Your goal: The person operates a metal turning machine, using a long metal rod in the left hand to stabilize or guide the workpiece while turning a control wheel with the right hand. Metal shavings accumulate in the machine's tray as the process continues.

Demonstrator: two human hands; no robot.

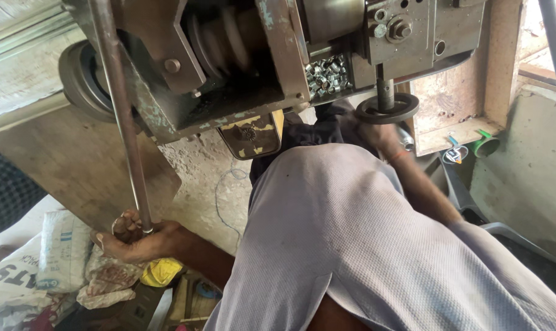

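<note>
- The left hand (pixel 132 238) is closed in a full fist around the lower end of a long steel lever rod (pixel 123 116), fingers wrapped over the bar and the thumb side facing up; the rod rises from the fist, tilted slightly, to the top of a heavy metal machine (pixel 229 67).
- The right hand (pixel 376 132) reaches up under the machine to a small dark handwheel (pixel 387 108) on a short vertical shaft; the hand sits just below and against the wheel, but its fingers are blurred and partly hidden, so its grip cannot be made out.
- A thin orange band (pixel 398 157) circles the right wrist, just below the hand.
- Just left of the right hand and above it, a tray in the machine holds a heap of small shiny metal pieces (pixel 327 75).
- Between the two hands, the person's pale grey shirt (pixel 364 245) fills the lower middle of the view.
- Between the rod and the shirt, a worn yellow and black plate (pixel 251 135) hangs under the machine body.
- Beneath and beside the left fist lie crumpled rags (pixel 106 279), a yellow cloth (pixel 161 271) and printed white sacks (pixel 57 251).
- Well to the right of the right hand, a green plastic ring (pixel 487 146) rests by a wooden ledge.
</note>
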